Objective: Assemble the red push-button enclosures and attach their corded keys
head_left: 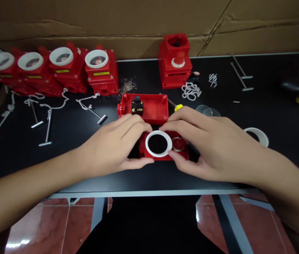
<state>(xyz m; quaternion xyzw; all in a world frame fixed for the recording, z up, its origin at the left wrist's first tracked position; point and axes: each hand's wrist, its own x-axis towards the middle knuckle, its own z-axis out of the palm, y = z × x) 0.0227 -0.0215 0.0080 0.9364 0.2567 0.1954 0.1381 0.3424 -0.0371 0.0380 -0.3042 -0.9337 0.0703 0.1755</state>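
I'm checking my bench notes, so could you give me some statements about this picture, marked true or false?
1. The left hand and right hand are both at the front white ring. True.
2. The red boxes in the left row number two. False: there are four.
3. The open red housing has a black part in it. True.
4. The tangled white cord lies nearer the front edge than the hands. False: it lies beyond them.
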